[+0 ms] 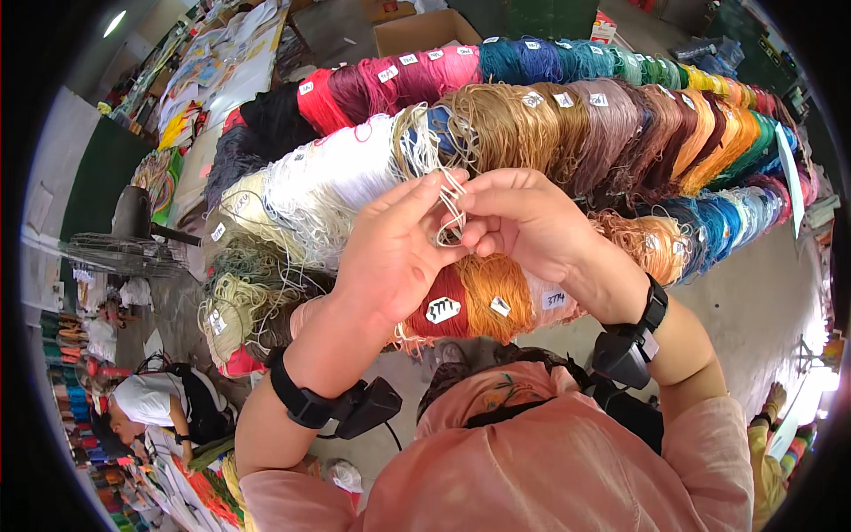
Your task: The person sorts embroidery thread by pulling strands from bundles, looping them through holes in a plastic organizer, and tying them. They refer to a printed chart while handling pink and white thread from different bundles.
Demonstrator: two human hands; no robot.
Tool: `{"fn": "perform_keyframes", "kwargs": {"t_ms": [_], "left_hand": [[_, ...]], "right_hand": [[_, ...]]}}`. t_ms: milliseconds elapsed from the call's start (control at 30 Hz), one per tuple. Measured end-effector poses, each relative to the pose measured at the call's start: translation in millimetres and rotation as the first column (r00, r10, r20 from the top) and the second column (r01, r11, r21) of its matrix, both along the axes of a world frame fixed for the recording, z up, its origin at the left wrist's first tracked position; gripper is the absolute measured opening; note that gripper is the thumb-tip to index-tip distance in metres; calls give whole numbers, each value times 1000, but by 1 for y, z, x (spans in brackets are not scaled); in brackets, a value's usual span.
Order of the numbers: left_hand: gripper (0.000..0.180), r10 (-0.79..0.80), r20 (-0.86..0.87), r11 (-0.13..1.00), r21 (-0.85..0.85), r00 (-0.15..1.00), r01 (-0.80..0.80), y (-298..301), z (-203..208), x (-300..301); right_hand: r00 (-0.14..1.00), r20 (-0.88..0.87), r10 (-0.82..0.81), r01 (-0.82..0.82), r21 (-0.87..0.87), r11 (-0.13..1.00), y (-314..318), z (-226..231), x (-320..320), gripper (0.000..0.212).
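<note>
My left hand (394, 239) and my right hand (523, 222) meet in front of my chest, over a long rack of thread hanks. Between them is a small bundle of cream thread (450, 206), looped at its lower end. My left thumb and fingers pinch it on one side. On the other side, the fingertips of my right hand grip it. Just beyond, a hank of cream and blue strands (421, 142) hangs beside white thread (332, 164) and olive-brown thread (496, 124). Below my hands show dark red (441, 306) and orange hanks (496, 297).
Rows of coloured hanks with paper tags stretch to the right, ending near a pale board (789, 177). A fan (124, 239) stands at left, near a paper-covered table (222, 71). A cardboard box (421, 35) lies beyond. Another person (164, 399) bends over threads at lower left.
</note>
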State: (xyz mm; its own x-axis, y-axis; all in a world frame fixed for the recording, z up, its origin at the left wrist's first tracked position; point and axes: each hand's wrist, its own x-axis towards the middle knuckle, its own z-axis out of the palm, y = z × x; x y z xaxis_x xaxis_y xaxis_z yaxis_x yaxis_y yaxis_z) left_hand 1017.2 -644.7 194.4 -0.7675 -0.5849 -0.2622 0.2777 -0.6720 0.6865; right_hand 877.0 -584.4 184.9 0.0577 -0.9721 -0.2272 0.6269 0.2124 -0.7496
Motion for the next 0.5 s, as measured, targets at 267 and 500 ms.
{"fn": "perform_keyframes", "kwargs": {"t_ms": [267,500], "left_hand": [[21,108,24,994,-26,994,-107,9,-4,-1],[20,83,28,996,-48,996,-82,12,-7,-3]], "right_hand": [[1000,8,11,-11,9,1000,6,-7,-1,10],[996,-86,38,-38,2,999,7,-8,-1,7]]}}
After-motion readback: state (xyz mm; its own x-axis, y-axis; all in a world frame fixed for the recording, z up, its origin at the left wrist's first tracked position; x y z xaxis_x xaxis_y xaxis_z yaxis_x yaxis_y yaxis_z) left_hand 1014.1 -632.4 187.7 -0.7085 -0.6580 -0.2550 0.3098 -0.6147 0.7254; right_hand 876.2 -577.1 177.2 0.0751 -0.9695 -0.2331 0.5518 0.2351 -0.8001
